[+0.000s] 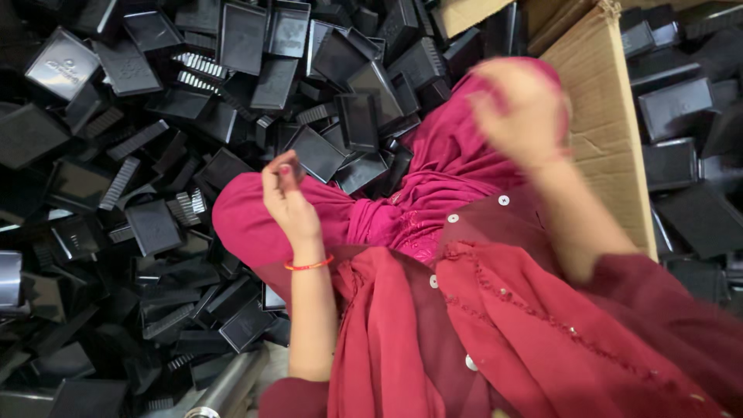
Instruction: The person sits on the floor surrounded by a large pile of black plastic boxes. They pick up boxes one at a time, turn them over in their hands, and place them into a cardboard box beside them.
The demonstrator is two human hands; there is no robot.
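My left hand (290,197), with an orange thread bracelet at the wrist, is raised over my lap, which is covered in magenta cloth (433,193). Its fingers are curled together, and I make out nothing held between them. It hovers beside a heap of black rectangular plastic caps (232,116). My right hand (520,108) is blurred with motion. It is lifted above the cloth, next to the edge of a cardboard box (600,131). I cannot tell whether it holds anything.
Black plastic caps cover the floor on the left and top, and more lie to the right of the box (681,108). A grey metal tube (224,387) lies at the bottom left. My dark red garment (503,333) fills the lower right.
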